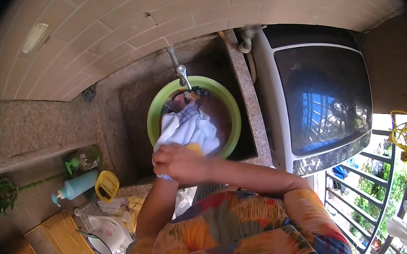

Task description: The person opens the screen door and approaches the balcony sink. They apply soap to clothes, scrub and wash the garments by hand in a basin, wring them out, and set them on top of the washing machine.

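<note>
A white garment with a blue checked part hangs in a green basin, bunched up. My right hand reaches across to the left with its fingers curled over the near end of the cloth. Beneath it, my left forearm comes up from below; my left hand is hidden under the right hand and the cloth, so its fingers do not show. A small yellow piece shows beside my right hand, partly covered. Darker patterned cloth lies in brownish water further back in the basin.
The basin stands in a stone sink under a metal tap. To the right is a washing machine. On the left are a blue pump bottle, a yellow soap dish and a clear green-topped bottle.
</note>
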